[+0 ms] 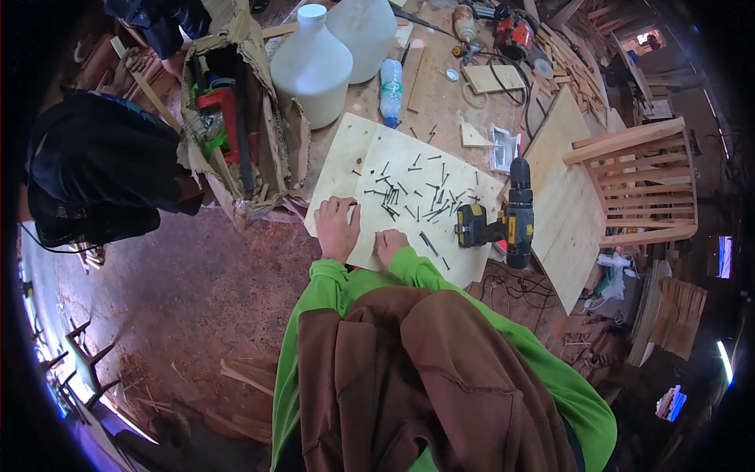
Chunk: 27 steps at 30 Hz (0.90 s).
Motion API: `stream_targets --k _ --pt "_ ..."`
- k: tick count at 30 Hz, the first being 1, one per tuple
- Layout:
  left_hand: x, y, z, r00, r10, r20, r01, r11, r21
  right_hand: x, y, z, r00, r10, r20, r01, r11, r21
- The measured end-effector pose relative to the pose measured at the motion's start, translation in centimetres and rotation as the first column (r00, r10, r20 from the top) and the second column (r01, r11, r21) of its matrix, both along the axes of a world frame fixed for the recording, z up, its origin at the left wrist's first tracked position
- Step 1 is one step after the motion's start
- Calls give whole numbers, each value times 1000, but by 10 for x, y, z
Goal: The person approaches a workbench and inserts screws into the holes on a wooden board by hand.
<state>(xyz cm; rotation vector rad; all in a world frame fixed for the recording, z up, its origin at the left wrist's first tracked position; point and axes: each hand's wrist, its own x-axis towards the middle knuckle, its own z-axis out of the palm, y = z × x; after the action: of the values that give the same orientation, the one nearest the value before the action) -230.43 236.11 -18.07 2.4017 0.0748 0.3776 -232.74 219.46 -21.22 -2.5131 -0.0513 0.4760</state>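
Observation:
My left hand (337,229) lies palm down near the front edge of a pale plywood sheet (340,161), its fingers stretched out. Just right of it, my right hand (388,246) is closed, with the fingers curled at the sheet's near edge; anything inside them is hidden. Loose dark screws (391,198) lie scattered over the middle of the plywood. A longer dark bit-like rod (429,243) lies to the right of my right hand. A yellow-and-black cordless drill (517,220) rests on its side at the sheet's right end.
A torn cardboard box (291,149) with tools stands left, beside white jugs (312,67). Behind the sheet are a water bottle (391,92) and a red power tool (515,35). At right, a plywood panel (562,212) lies by a slatted wooden frame (649,185). Another person (102,165) is at left.

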Motion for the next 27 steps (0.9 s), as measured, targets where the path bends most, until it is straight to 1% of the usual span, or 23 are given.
stream_targets --k 1,4,7,10,16,19,22,24,26,27 --pt "0 0 -1 1000 0 15 0 1000 -5 0 -2 7 998 -4 -55 8 998 69" --pt "-1 1 2 1000 -1 22 1 1000 -23 -6 -9 24 973 -96 -209 147 959 243" --pt "-1 0 3 1000 10 28 -9 999 -32 -7 -16 22 964 -79 -254 145 957 252" --pt "-2 1 1 1000 5 23 -4 1000 -28 -1 -14 30 945 -89 -314 151 972 181" --pt "-2 0 -2 999 26 37 -25 999 -31 0 -17 12 965 -51 -256 108 971 215" --pt "-1 1 -1 1000 19 12 -18 999 -46 5 -11 25 899 -148 -413 222 966 137" --pt "0 1 1 1000 21 12 -21 1000 -20 2 -9 9 943 -167 -287 188 981 46" --pt "1 0 2 999 31 15 -31 999 -18 2 -7 -14 929 -235 -285 234 971 -37" --pt "2 -3 3 1000 29 5 -29 999 -20 3 -9 -32 913 -272 -303 263 962 -70" --pt "3 -3 5 1000 31 -6 -31 999 -22 7 -8 -32 908 -268 -323 263 963 -59"
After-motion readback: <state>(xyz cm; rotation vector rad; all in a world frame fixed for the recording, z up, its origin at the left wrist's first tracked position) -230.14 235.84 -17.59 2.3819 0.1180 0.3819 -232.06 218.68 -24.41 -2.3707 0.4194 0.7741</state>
